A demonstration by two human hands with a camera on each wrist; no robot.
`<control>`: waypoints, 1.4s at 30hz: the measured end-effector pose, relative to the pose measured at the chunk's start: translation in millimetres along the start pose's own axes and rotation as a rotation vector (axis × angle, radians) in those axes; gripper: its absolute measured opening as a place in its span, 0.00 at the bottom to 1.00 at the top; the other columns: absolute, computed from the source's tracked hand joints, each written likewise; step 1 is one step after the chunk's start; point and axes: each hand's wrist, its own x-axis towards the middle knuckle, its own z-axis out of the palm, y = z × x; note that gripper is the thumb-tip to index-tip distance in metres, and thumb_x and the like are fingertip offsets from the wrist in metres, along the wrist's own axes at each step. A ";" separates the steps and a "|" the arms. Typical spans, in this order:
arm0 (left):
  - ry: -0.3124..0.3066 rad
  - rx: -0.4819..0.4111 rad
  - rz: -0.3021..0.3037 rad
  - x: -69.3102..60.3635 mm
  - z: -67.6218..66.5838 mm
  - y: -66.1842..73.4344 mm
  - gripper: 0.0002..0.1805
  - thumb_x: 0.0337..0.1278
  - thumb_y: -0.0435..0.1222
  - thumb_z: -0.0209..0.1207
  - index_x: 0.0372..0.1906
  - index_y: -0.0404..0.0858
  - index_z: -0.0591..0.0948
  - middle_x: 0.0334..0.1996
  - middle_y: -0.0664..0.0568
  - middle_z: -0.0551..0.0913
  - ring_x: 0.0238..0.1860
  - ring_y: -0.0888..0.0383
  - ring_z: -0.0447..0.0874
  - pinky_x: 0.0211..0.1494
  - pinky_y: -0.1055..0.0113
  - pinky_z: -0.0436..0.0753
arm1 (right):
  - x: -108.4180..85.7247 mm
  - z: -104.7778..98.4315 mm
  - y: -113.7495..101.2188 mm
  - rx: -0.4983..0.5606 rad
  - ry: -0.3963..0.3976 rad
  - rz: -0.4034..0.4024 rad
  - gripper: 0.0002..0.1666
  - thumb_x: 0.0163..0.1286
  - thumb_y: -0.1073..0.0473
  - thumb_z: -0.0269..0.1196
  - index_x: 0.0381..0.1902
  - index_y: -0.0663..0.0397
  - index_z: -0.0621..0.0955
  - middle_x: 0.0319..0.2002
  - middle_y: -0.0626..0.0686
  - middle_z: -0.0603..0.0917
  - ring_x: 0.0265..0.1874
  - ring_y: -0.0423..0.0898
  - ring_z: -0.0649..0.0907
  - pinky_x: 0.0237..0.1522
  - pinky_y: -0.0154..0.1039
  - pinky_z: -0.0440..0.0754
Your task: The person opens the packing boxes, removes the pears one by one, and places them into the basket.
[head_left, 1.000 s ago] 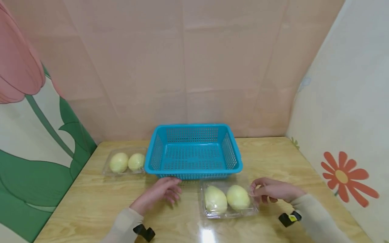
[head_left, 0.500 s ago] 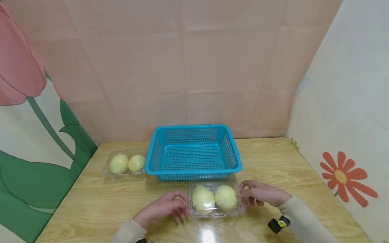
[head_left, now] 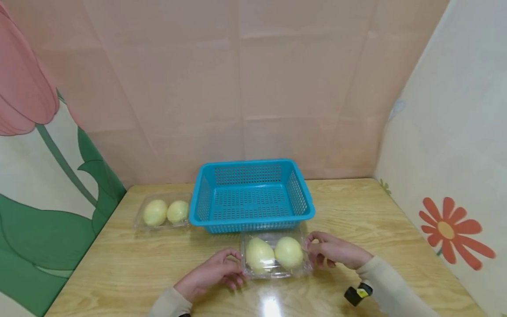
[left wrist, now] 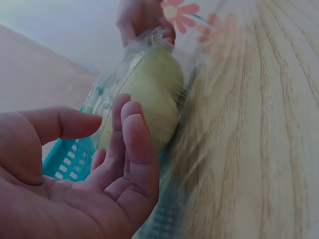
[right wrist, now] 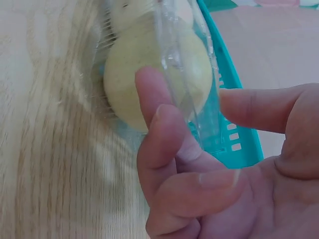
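Clear rectangular plastic box (head_left: 274, 258) w/ two pale-yellow round fruits (head_left: 288, 252): L hand (head_left: 216, 270) grips 9 o'clock end, R hand (head_left: 337, 251) 3 o'clock; blue perforated plastic basket (head_left: 253, 223) at 12. Best: even, light grip, ends level.

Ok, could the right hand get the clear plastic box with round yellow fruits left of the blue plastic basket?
Probably not: the nearer clear plastic box and the blue basket lie between the right hand and that far box.

Left-wrist view: left hand (left wrist: 89, 191) partly off-frame
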 end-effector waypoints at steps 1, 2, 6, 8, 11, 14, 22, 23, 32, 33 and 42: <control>0.003 -0.011 -0.003 -0.2 -0.1 -0.4 0.21 0.61 0.32 0.60 0.55 0.31 0.67 0.36 0.41 0.87 0.32 0.57 0.84 0.35 0.68 0.84 | 0.3 1.0 -0.5 -0.001 0.005 0.001 0.18 0.74 0.52 0.57 0.51 0.61 0.72 0.31 0.56 0.84 0.25 0.46 0.77 0.19 0.32 0.66; 0.001 -0.026 -0.008 -0.8 -0.6 -0.7 0.22 0.61 0.32 0.61 0.56 0.30 0.66 0.35 0.41 0.87 0.32 0.57 0.84 0.35 0.68 0.83 | 0.7 2.0 -1.2 -0.009 0.014 0.000 0.19 0.74 0.51 0.57 0.51 0.61 0.72 0.31 0.56 0.84 0.25 0.46 0.77 0.18 0.32 0.65; -0.032 -0.082 -0.016 -2.4 -3.0 -3.5 0.25 0.59 0.30 0.62 0.57 0.29 0.66 0.36 0.43 0.86 0.32 0.58 0.83 0.35 0.69 0.83 | 0.2 7.9 -6.8 -0.126 0.112 -0.038 0.20 0.74 0.49 0.59 0.49 0.61 0.73 0.27 0.55 0.83 0.23 0.47 0.77 0.19 0.34 0.69; -0.058 -0.105 -0.019 -2.7 -4.5 -5.6 0.25 0.60 0.30 0.62 0.58 0.28 0.66 0.37 0.43 0.86 0.33 0.59 0.83 0.35 0.69 0.82 | -0.8 13.2 -11.8 -0.247 0.212 -0.088 0.19 0.71 0.49 0.63 0.46 0.59 0.74 0.24 0.53 0.80 0.21 0.45 0.76 0.20 0.35 0.71; -0.075 -0.119 -0.021 -3.2 -6.0 -8.6 0.24 0.61 0.30 0.62 0.58 0.29 0.67 0.38 0.45 0.86 0.34 0.60 0.83 0.36 0.70 0.82 | -2.5 25.4 -23.6 -0.455 0.370 -0.207 0.15 0.64 0.52 0.69 0.39 0.55 0.76 0.21 0.47 0.76 0.19 0.40 0.73 0.21 0.35 0.72; -0.070 -0.131 -0.030 -3.6 -6.2 -10.4 0.24 0.61 0.31 0.62 0.58 0.30 0.68 0.38 0.46 0.87 0.34 0.60 0.83 0.36 0.70 0.82 | -2.2 42.0 -37.1 -0.630 0.458 -0.378 0.12 0.61 0.56 0.71 0.34 0.49 0.77 0.22 0.42 0.74 0.20 0.36 0.70 0.22 0.32 0.70; -0.075 -0.133 -0.030 -2.7 -6.8 -10.8 0.18 0.62 0.32 0.62 0.54 0.33 0.71 0.35 0.51 0.86 0.31 0.62 0.80 0.34 0.72 0.80 | 8.7 92.7 -63.4 -0.910 0.397 -0.717 0.09 0.59 0.52 0.72 0.33 0.44 0.82 0.31 0.41 0.76 0.24 0.30 0.71 0.24 0.25 0.70; -0.076 -0.131 -0.029 -2.7 -6.9 -10.7 0.17 0.62 0.32 0.62 0.53 0.33 0.71 0.34 0.52 0.86 0.31 0.63 0.79 0.34 0.72 0.80 | 11.3 98.3 -65.2 -0.935 0.382 -0.741 0.09 0.58 0.51 0.72 0.34 0.43 0.82 0.31 0.41 0.76 0.24 0.29 0.71 0.23 0.24 0.69; -0.059 -0.124 -0.015 0.8 -5.3 -9.8 0.14 0.59 0.30 0.62 0.49 0.35 0.73 0.29 0.56 0.79 0.26 0.64 0.70 0.29 0.74 0.75 | 30.9 131.8 -69.2 -1.079 0.326 -0.848 0.10 0.56 0.51 0.74 0.35 0.38 0.85 0.33 0.39 0.73 0.27 0.30 0.70 0.23 0.21 0.65; -0.057 -0.124 -0.016 1.3 -5.3 -9.9 0.14 0.59 0.29 0.62 0.49 0.35 0.73 0.29 0.56 0.79 0.26 0.64 0.70 0.29 0.74 0.75 | 32.3 133.9 -68.7 -1.094 0.327 -0.848 0.10 0.56 0.50 0.74 0.35 0.38 0.85 0.33 0.38 0.74 0.27 0.30 0.70 0.24 0.21 0.65; -0.060 -0.136 -0.019 3.9 -4.0 -9.5 0.13 0.57 0.29 0.61 0.45 0.38 0.72 0.26 0.60 0.78 0.23 0.66 0.67 0.28 0.74 0.71 | 40.3 141.2 -65.8 -1.142 0.373 -0.847 0.09 0.53 0.52 0.75 0.30 0.40 0.83 0.31 0.39 0.73 0.26 0.32 0.71 0.24 0.23 0.67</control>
